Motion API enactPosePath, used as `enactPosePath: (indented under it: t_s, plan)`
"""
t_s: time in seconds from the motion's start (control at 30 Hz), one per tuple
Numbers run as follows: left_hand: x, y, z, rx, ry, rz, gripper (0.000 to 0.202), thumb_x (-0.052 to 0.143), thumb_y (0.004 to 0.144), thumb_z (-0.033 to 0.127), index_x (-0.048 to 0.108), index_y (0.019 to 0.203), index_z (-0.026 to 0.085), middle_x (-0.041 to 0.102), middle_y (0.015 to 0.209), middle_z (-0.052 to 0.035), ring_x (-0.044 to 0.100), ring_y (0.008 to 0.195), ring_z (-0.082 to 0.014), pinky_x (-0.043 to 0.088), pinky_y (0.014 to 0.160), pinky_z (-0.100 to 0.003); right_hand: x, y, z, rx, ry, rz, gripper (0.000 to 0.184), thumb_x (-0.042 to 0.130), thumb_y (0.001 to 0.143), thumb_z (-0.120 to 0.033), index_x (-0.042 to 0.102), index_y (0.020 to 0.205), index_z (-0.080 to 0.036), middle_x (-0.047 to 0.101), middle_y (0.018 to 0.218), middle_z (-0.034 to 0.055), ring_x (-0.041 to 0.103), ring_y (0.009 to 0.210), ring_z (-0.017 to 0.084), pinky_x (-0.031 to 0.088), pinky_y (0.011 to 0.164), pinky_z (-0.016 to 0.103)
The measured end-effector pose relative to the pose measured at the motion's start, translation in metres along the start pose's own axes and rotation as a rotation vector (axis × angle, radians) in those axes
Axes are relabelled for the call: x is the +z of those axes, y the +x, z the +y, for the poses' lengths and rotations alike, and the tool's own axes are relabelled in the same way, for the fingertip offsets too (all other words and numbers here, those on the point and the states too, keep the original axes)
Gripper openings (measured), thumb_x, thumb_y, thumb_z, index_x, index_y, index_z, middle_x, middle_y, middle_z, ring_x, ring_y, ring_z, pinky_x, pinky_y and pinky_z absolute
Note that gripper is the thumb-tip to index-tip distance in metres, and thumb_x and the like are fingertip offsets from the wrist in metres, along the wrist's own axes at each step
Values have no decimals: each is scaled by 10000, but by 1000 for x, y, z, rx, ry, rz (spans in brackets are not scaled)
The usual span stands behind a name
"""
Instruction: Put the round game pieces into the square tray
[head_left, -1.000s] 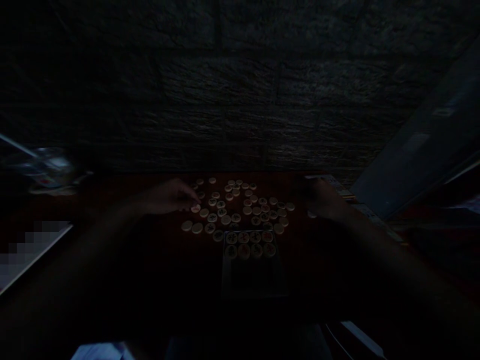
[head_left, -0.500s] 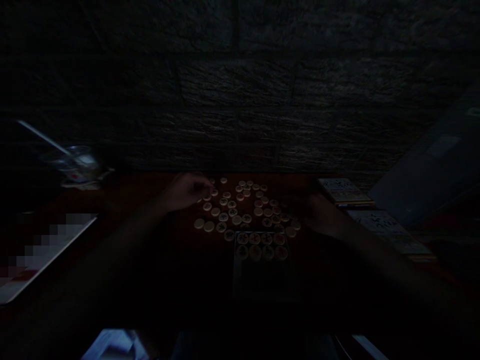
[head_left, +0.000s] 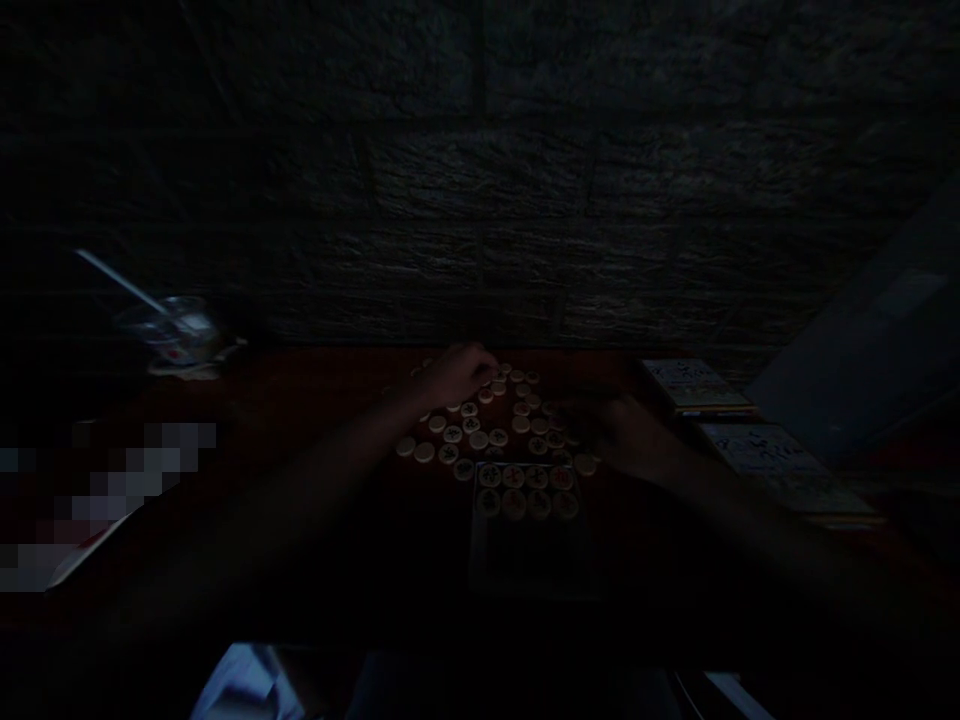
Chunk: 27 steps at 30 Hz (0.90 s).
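Observation:
The scene is very dark. Several pale round game pieces [head_left: 480, 438] with dark marks lie scattered on a reddish table [head_left: 315, 400]. A shallow dark box [head_left: 529, 535] in front of them holds two rows of such pieces at its far end. My left hand [head_left: 459, 373] reaches over the far pieces with fingers curled down onto them; what it holds is hidden. My right hand [head_left: 626, 437] hovers over the right side of the pile, dim and blurred, so its fingers cannot be read.
A clear cup with a straw [head_left: 176, 335] stands at the far left. Two flat printed boards or boxes [head_left: 694, 385] lie to the right. A rough stone wall [head_left: 480, 200] backs the table. A pale sheet [head_left: 90, 540] lies at the left.
My left hand has moved right and farther back across the pieces. My right hand has shifted left toward the pile. The view has panned left.

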<state>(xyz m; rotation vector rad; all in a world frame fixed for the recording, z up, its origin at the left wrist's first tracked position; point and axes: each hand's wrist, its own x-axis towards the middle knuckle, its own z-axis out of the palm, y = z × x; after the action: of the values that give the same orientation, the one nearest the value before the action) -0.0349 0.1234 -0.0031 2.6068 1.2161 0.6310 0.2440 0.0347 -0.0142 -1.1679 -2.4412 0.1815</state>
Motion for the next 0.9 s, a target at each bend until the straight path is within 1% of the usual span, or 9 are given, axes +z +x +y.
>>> enactPosePath:
  t_s: [0.07, 0.13, 0.3, 0.4, 0.5, 0.6, 0.73, 0.8, 0.9]
  plan:
    - [5, 12, 1, -11, 10, -21, 172, 634, 883, 196, 801, 843, 206, 778, 873, -67, 717, 829, -223, 494, 741, -321, -2, -1, -2, 7, -1, -11, 395, 534, 920, -116, 738, 1248, -197, 714, 1296, 131, 688, 1167, 272, 554, 1000, 423]
    - [8, 21, 0, -25, 21, -48, 138, 666, 859, 201, 800, 826, 195, 773, 819, -61, 710, 773, -217, 478, 697, -310, -3, 0, -3, 15, 5, -23, 389, 534, 927, -117, 736, 1250, -198, 724, 1277, 126, 693, 1152, 266, 554, 986, 409]
    - [8, 29, 0, -89, 71, -88, 81, 733, 794, 231, 793, 815, 180, 775, 803, -55, 706, 770, -218, 463, 695, -300, -1, 1, -3, -21, 42, -5, 401, 516, 947, -109, 715, 1286, -185, 719, 1290, 125, 684, 1168, 271, 547, 985, 406]
    - [6, 31, 4, -141, 127, -91, 116, 745, 773, 254, 789, 831, 163, 767, 823, -65, 694, 783, -219, 457, 701, -301, 1, 2, -1, -46, 37, 11, 403, 532, 940, -100, 714, 1288, -189, 717, 1295, 130, 687, 1170, 282, 547, 993, 426]
    - [5, 32, 9, -185, 184, -96, 185, 777, 743, 332, 776, 815, 161, 750, 817, -57, 679, 796, -210, 455, 711, -291, 1, 2, 1, -67, 32, 53, 425, 550, 919, -76, 710, 1297, -188, 720, 1295, 129, 690, 1171, 284, 548, 1000, 427]
    - [6, 33, 13, -230, 224, -107, 255, 750, 770, 410, 748, 731, 158, 704, 712, -56, 660, 750, -204, 443, 690, -291, 0, 1, 1, -78, 33, 71, 420, 550, 924, -91, 708, 1302, -186, 725, 1289, 125, 694, 1170, 288, 557, 988, 426]
    - [8, 32, 15, -268, 234, -115, 333, 707, 810, 451, 709, 643, 162, 626, 586, -51, 637, 690, -200, 414, 647, -293, -2, 0, -1, -49, 44, 92, 408, 552, 932, -121, 712, 1302, -185, 739, 1263, 123, 714, 1134, 288, 576, 949, 420]
    - [10, 31, 15, -274, 215, -107, 322, 704, 814, 437, 700, 636, 168, 609, 565, -40, 626, 667, -193, 403, 636, -292, -2, 0, -1, -35, 53, 98, 411, 563, 925, -126, 713, 1301, -194, 748, 1247, 113, 722, 1120, 279, 583, 931, 401]
    - [13, 31, 16, -284, 161, -73, 250, 721, 798, 346, 685, 626, 168, 611, 563, -35, 623, 657, -193, 404, 642, -296, -1, -1, 2, -33, 61, 98, 432, 582, 907, -125, 707, 1310, -214, 751, 1243, 96, 724, 1120, 267, 580, 938, 393]
